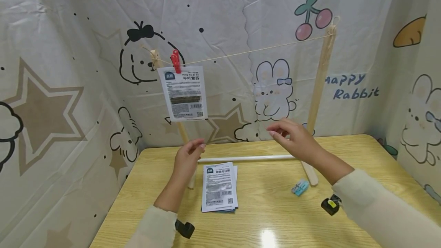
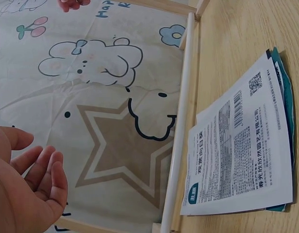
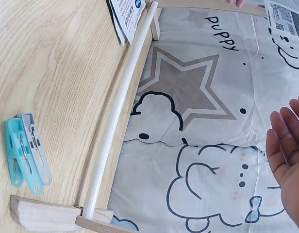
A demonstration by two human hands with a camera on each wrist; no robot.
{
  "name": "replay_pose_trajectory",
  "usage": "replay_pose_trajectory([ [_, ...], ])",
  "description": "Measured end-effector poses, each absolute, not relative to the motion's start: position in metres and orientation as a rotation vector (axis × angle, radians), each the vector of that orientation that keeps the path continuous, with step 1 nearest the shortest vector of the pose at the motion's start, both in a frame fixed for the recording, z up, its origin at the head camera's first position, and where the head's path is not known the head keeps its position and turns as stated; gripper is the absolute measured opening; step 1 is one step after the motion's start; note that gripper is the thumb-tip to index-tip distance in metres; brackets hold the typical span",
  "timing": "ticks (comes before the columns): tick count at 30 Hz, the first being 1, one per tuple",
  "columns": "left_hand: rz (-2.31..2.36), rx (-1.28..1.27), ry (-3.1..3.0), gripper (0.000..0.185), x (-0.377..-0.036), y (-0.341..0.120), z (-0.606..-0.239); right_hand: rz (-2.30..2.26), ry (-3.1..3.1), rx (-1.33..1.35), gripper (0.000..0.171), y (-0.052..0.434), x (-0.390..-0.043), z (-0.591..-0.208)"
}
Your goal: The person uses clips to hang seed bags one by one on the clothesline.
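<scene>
My left hand hovers above the table beside the left post, below a hanging printed packet, its fingers loosely bent and holding nothing. In the left wrist view, a gap shows between its thumb and fingers. A red clothespin clips that packet to a thin string near the left post. My right hand is raised in front of the right post, its relaxed fingers empty. On the table below lie a turquoise clothespin and a grey clothespin, side by side.
Several printed packets lie stacked on the wooden table. The string runs between a left wooden post and a taller-looking right wooden post. A white rod joins them low down. A patterned cloth hangs behind.
</scene>
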State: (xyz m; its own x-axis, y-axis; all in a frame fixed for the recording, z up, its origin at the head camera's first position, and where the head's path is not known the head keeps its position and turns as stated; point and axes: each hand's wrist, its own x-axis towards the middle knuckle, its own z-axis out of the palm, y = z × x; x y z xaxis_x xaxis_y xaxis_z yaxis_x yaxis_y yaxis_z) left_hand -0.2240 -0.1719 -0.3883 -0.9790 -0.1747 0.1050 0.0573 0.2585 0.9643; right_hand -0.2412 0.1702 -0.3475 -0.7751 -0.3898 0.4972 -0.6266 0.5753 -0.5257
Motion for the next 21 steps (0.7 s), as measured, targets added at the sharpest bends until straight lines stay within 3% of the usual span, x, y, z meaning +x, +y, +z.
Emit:
replay_pose_trajectory([
  [21, -1.73, 0.119, -2.362, 0.027, -0.222, -0.174, -0.404, 1.052, -2.504, 0.782, 0.016, 0.178, -0.239, -0.364],
])
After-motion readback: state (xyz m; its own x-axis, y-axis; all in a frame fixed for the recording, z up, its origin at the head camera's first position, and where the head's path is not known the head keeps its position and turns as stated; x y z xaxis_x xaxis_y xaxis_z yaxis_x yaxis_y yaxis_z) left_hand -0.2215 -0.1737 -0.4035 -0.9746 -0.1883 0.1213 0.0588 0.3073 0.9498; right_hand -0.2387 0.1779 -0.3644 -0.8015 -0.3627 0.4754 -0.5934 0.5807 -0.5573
